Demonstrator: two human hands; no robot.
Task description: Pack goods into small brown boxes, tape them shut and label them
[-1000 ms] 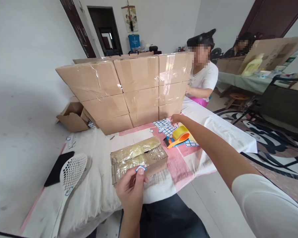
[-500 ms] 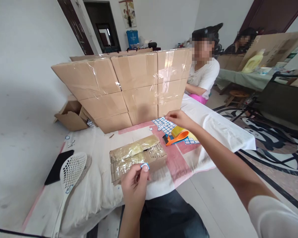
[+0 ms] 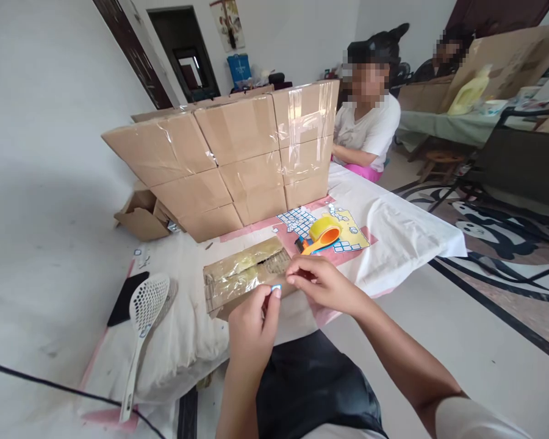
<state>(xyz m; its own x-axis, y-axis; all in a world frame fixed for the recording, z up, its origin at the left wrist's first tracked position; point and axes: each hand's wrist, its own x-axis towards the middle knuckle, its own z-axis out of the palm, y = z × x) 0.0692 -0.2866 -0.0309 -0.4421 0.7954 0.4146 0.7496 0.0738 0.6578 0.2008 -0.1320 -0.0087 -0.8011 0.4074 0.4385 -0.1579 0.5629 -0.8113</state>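
Observation:
My left hand [image 3: 255,323] pinches a small white sticker with a blue border [image 3: 276,288] between thumb and forefinger. Close to its right, my right hand [image 3: 322,281] has thumb and forefinger pressed together; whatever may be between them is too small to make out. Just beyond both hands lies a taped cardboard box [image 3: 238,271], its top covered in shiny clear tape. Behind the right hand sits an orange tape dispenser [image 3: 324,234] with a yellowish roll, resting over a yellow sheet with blue-edged stickers [image 3: 354,228]. More such stickers lie on a sheet [image 3: 297,221] to its left.
A wall of stacked cardboard boxes [image 3: 247,161] stands across the table. At left lie a white slotted skimmer [image 3: 150,305] and a black flat object [image 3: 124,305]. An open carton [image 3: 141,213] is behind them. A person in a white shirt [image 3: 370,125] sits beyond the table.
My right hand has come back from the sticker sheet toward my left hand. The left hand has risen slightly, still pinching the sticker. The camera view has shifted a little.

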